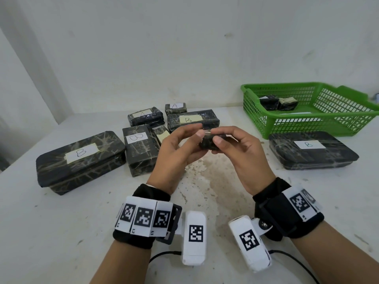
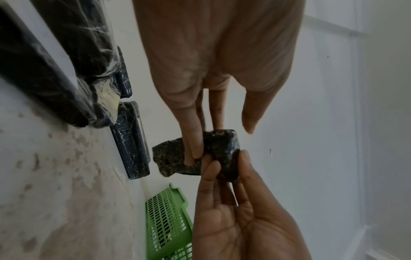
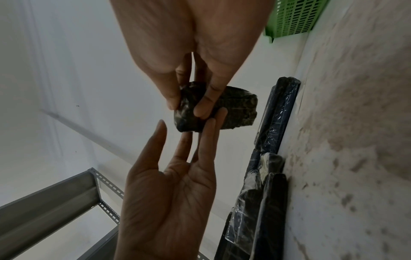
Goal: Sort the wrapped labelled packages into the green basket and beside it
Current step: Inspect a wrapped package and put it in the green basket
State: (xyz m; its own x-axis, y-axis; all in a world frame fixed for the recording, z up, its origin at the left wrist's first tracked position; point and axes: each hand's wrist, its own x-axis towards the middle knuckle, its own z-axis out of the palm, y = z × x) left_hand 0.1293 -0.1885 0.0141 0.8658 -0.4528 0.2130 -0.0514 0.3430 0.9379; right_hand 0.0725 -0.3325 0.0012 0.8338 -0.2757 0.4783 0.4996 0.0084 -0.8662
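Note:
A small dark wrapped package (image 1: 208, 143) (image 2: 222, 146) (image 3: 235, 109) is held in the air above the table's middle. My right hand (image 1: 220, 140) (image 3: 189, 103) pinches it between thumb and fingers. My left hand (image 1: 198, 131) (image 2: 218, 133) lies open, its straight fingers (image 3: 211, 126) touching the package's underside and its thumb apart from it. The label's letter is not readable. The green basket (image 1: 307, 119) stands at the back right with two small packages (image 1: 269, 102) inside. A large B package (image 1: 311, 149) lies in front of the basket.
On the left lie a large B package (image 1: 80, 158), a smaller B package (image 1: 139, 146), two A packages (image 1: 145, 117) (image 1: 176, 108), another B package (image 1: 192, 119) and one half hidden behind my left hand. A metal shelf frame (image 3: 44, 202) stands off the table.

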